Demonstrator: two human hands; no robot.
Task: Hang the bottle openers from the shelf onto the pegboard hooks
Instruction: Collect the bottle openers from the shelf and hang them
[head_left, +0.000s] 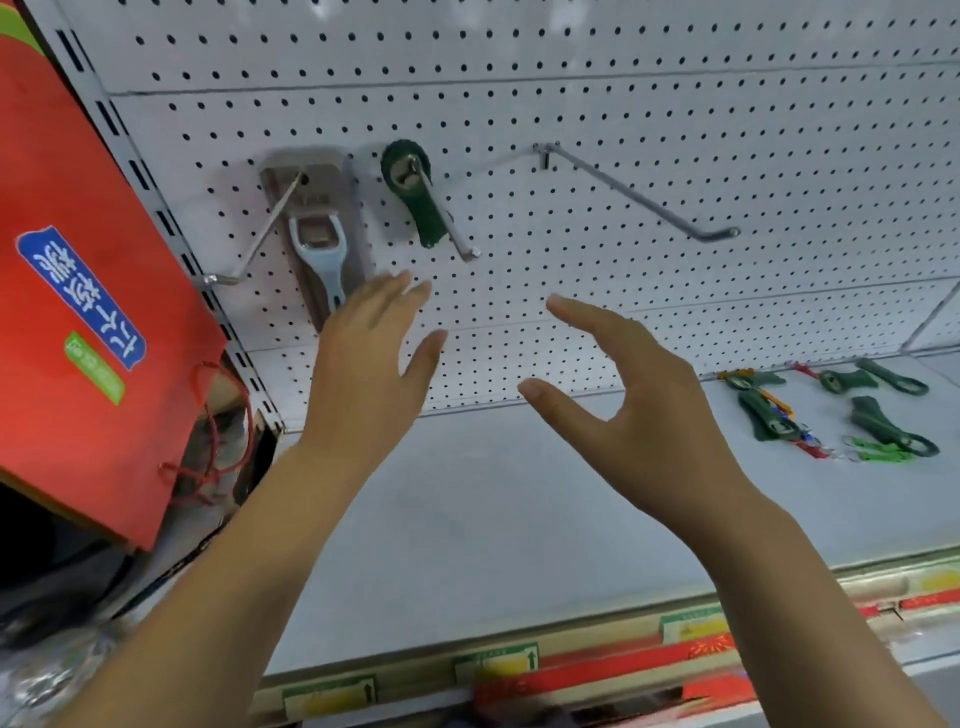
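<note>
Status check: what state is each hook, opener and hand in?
Left hook: holds carded blue opener.
Middle hook: holds green opener.
Right hook: bare.
Shelf openers: lying loose, unhung.
Left hand: open, holding nothing.
Right hand: open, holding nothing.

At the left, a red paper bag (78, 182) — blue label (80, 299) with white characters, green sticker (94, 368) below.
</note>
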